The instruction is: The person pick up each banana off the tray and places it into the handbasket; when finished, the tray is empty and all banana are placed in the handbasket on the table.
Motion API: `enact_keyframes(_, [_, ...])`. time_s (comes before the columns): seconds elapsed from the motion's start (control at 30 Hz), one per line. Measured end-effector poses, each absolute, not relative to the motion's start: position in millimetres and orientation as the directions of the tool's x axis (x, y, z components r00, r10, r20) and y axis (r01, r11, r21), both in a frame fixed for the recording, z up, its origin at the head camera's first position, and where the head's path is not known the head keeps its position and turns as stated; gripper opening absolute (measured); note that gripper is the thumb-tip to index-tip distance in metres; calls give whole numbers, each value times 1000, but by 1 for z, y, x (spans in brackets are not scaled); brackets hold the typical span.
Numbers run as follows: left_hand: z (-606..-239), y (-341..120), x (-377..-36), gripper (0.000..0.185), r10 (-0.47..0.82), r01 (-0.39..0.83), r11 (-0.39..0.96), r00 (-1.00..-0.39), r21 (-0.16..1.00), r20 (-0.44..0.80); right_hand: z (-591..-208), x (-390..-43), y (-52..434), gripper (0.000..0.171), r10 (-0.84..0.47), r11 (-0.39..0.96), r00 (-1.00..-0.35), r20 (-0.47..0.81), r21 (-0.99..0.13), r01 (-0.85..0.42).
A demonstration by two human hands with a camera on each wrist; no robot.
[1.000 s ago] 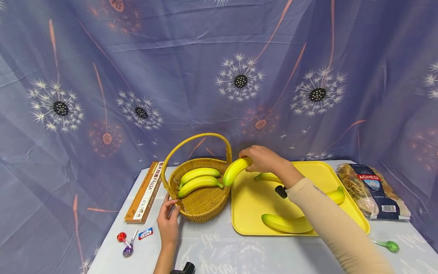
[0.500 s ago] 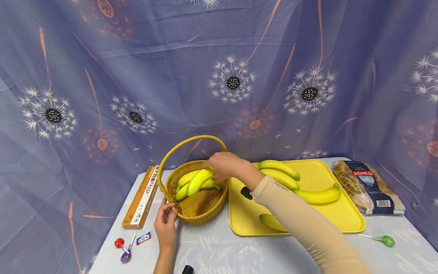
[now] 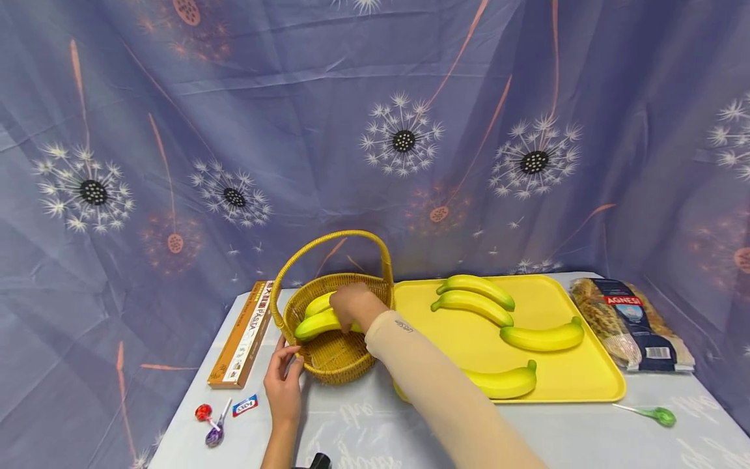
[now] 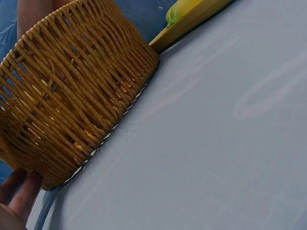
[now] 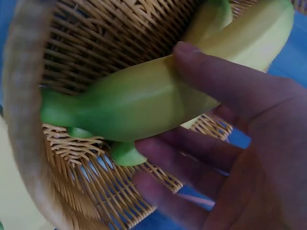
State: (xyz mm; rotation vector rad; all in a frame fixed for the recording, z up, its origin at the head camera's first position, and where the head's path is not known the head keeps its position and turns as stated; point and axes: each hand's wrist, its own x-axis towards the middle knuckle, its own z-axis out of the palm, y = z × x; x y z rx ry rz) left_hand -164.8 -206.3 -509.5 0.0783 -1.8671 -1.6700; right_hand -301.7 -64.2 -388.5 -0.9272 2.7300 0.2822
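In the head view a yellow wicker basket with a tall arched handle stands left of centre with bananas inside. My left hand grips its left front side near the rim; in the left wrist view the fingertips meet the woven wall. My right hand is down inside the basket. In the right wrist view its thumb lies over a banana with green ends, and the other fingers are spread along the lower side. More bananas show beneath that one, partly covered by it and the hand.
A yellow tray right of the basket bears several bananas. Beyond its right edge lies an AGNESI pasta bag. A long pasta box lies left, with lollipops and a small packet nearer; a green lollipop lies front right.
My right hand has carried a banana left from above the tray's edge and down into the basket, onto the bananas there. The left hand has stayed at the basket's side.
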Motion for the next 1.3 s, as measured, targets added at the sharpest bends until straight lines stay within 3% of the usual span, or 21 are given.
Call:
enact_keyframes(0.23, [-521, -209, -171, 16, -444, 359, 207, -794, 910, 414, -392, -300, -72, 35, -513, 798, -794, -327, 159, -581])
enact_keyframes(0.4, [-531, -213, -176, 16, -448, 362, 199, -793, 910, 414, -393, -302, -79, 27, -518, 790, -798, -308, 184, -584])
enact_keyframes(0.63, [-532, -213, -177, 14, -458, 354, 196, -792, 915, 404, -403, -304, -86, 41, -535, 768, -800, -270, 239, -594])
enact_keyframes(0.77, [-533, -214, -177, 14, -459, 353, 184, -794, 917, 398, -407, -303, -89, 39, -526, 761, -810, -260, 280, -585])
enact_keyframes(0.93, [-530, -213, -176, 15, -457, 350, 175, -799, 920, 391, -411, -298, -89, 44, -562, 701, -778, -280, 336, -628])
enact_keyframes(1.13, [-506, -206, -163, 15, -439, 342, 221, -802, 913, 406, -420, -297, -88, 51, -580, 703, -775, -253, 326, -632])
enact_keyframes(1.3, [-523, -211, -171, 15, -457, 339, 183, -802, 923, 385, -425, -297, -90, 54, -592, 688, -770, -238, 347, -637])
